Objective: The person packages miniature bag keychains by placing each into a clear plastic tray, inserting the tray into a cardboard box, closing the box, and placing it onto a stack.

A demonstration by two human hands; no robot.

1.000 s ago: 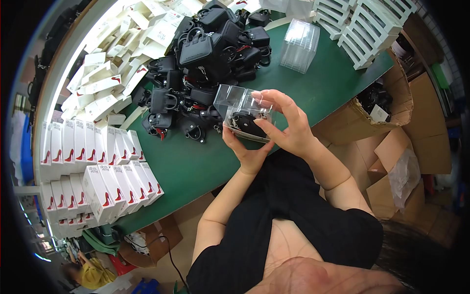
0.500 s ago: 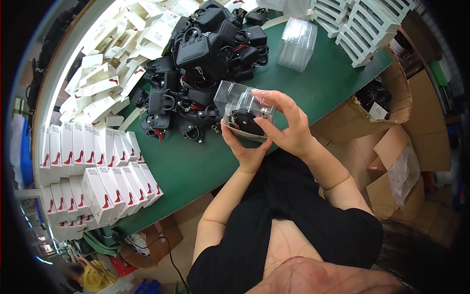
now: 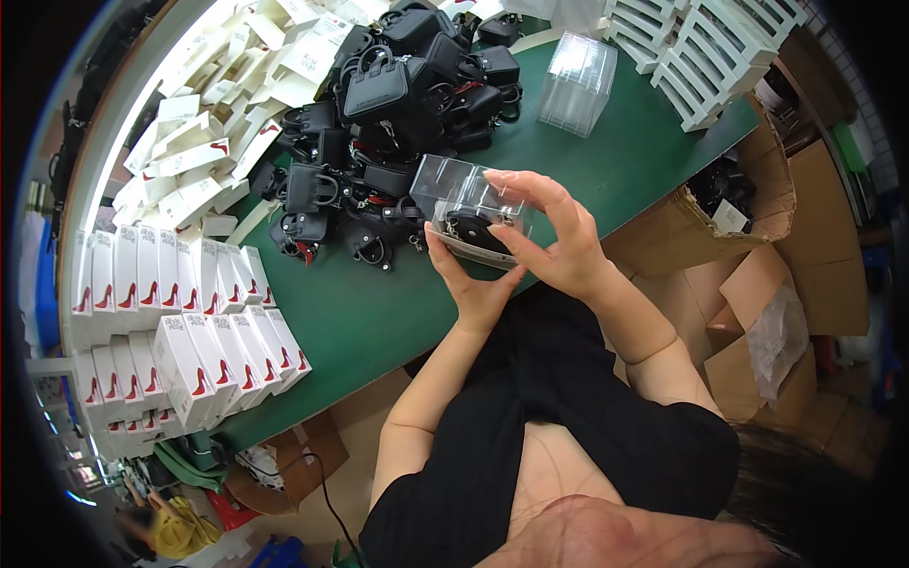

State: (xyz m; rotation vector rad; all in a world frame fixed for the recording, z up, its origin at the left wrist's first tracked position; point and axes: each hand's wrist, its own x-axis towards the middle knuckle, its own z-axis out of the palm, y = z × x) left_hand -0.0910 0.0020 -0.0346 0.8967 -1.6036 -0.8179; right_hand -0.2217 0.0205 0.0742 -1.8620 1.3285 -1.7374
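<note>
Both hands hold a clear plastic box above the green table. Inside its near end is a small black bag with metal hardware, beside a pale card edge. My left hand grips the box from below and the left, thumb and finger spread along its lower edge. My right hand curves round its right side, with fingers at the top and the thumb near the black bag. Just beyond lies a heap of small black bags.
Clear boxes stand at the back. White boxes with red shoe prints line the left, below a pile of white boxes. White racks and an open carton are right. A person in yellow is lower left.
The box and both hands have barely moved; the box's near end is tilted slightly differently. The surroundings have shifted a little in the view.
</note>
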